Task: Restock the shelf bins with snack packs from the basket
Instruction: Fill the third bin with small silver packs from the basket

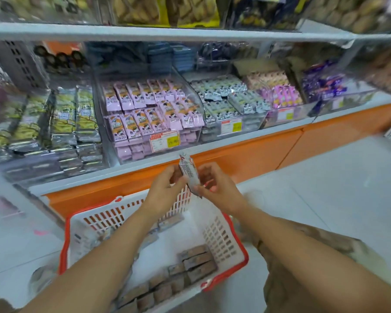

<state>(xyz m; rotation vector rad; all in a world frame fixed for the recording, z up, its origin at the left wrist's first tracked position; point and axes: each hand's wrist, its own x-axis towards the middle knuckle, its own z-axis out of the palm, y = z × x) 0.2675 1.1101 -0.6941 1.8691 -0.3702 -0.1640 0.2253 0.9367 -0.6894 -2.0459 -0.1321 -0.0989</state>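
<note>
Nearest the camera, two bare forearms are stretched forward over a white basket [221, 240] with a red rim, which is set on the pale tiled floor [325, 177]. Brown snack packs [194, 260] are seen lying in rows on the basket's bottom, mostly towards its near and right side. Above the far end of the basket, a single snack pack [189, 175] is held upright between both hands, clear of the bins. It is gripped along its left edge by the curled fingers of the left hand [165, 188], and its lower end is pinched by the right hand [215, 186]. Beyond the hands, the orange shelf base [235, 154] is seen. Directly above it, a clear bin [113, 154] is filled with pink packs [145, 109] and fronted by a price label [165, 141]. To its right, pale green packs [224, 98] are stacked in a neighbouring bin; to its left, silver and yellow packs [72, 114] are lined up.
</note>
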